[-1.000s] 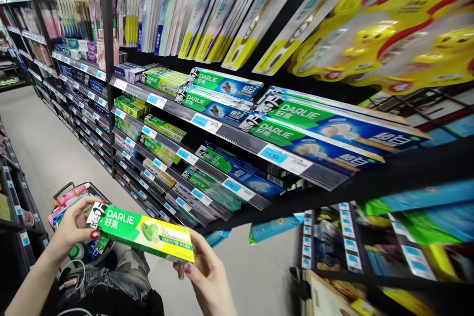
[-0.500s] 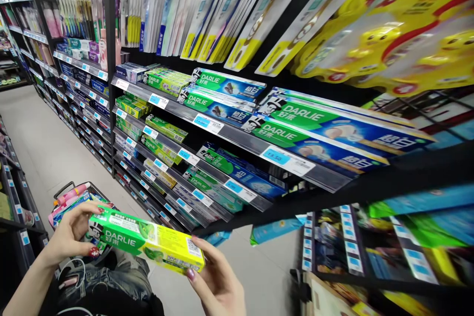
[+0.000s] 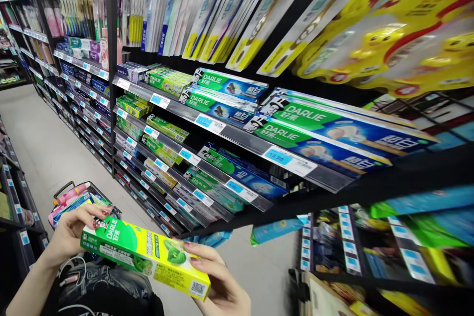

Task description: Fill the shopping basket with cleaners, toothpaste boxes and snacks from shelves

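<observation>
A green and yellow Darlie toothpaste box [image 3: 148, 256] is held between my two hands, low in the head view. My left hand [image 3: 79, 227] grips its green end, with painted fingertips on the top edge. At the yellow end, my right hand [image 3: 218, 276] has its fingers over the top and side, near a printed square code. The box lies tilted, its right end lower, and a broad face with a leaf picture and one narrow side face me. The left thumb is hidden behind the box.
Shelves of boxed toothpaste [image 3: 222, 103] run along the right, with price tags [image 3: 285, 158] on their edges. Packaged toothbrushes [image 3: 218, 19] hang above. A loaded basket [image 3: 74, 197] stands beyond my left hand. The pale aisle floor [image 3: 40, 133] stretches away at left, another shelf [image 3: 18, 192] beside it.
Both hands have rolled the toothpaste box, so its broad leaf-printed face now shows and the code side sits lower. The right end has dropped slightly. The box stays held at both ends.
</observation>
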`<control>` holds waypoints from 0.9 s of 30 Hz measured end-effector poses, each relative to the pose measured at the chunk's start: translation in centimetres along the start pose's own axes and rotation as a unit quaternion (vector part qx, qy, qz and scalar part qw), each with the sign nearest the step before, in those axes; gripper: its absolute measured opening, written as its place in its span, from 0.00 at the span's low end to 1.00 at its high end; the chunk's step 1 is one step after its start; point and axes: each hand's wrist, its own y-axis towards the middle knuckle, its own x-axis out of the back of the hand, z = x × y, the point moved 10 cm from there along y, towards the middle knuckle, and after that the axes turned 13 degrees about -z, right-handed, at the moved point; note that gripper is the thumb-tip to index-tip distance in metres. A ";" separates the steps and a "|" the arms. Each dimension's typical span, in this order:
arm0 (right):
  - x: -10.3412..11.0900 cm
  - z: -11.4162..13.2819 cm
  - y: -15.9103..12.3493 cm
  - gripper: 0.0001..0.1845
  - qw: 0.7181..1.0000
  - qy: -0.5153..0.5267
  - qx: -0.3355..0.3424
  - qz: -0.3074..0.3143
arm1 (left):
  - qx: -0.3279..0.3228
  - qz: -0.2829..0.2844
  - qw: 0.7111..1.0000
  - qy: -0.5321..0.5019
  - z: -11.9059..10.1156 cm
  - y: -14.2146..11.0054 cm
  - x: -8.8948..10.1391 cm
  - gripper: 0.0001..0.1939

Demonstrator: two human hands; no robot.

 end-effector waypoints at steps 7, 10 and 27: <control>-1.3 2.6 0.7 0.11 0.998 0.008 0.056 0.016 | -0.044 -0.015 0.999 -0.010 -0.9 0.1 0.6 0.07; -1.3 2.2 0.7 0.10 0.997 0.011 0.081 0.010 | -0.029 -0.038 0.999 0.000 -0.6 0.2 1.2 0.07; -2.3 1.2 1.3 0.14 0.999 -0.030 -0.011 0.012 | 0.001 -0.045 0.998 0.038 -0.6 0.7 2.2 0.16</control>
